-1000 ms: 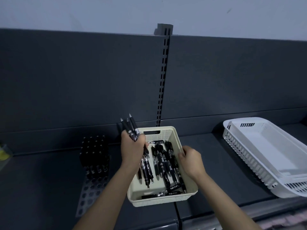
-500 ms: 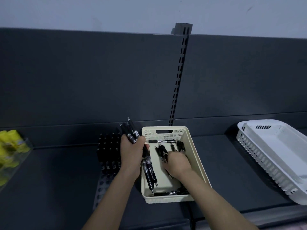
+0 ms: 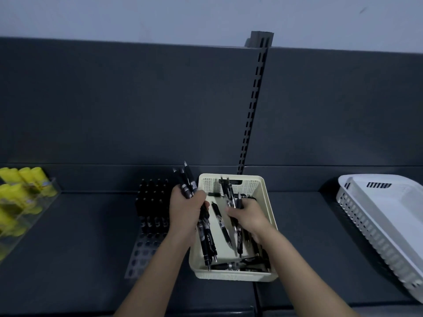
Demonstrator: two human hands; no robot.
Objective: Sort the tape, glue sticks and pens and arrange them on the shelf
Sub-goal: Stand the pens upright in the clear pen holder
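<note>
Left hand clenched round a bundle of black pens at the cream basket's 9 o'clock rim. Right hand inside the basket, gripping a second clutch; loose pen between the hands. Pen rack at the basket's 9 o'clock, yellow glue sticks beyond it, white basket at 3, all on the shelf.

Your one camera sits on your head and looks forward and down, close above your left hand and right hand, toward the shelf.
</note>
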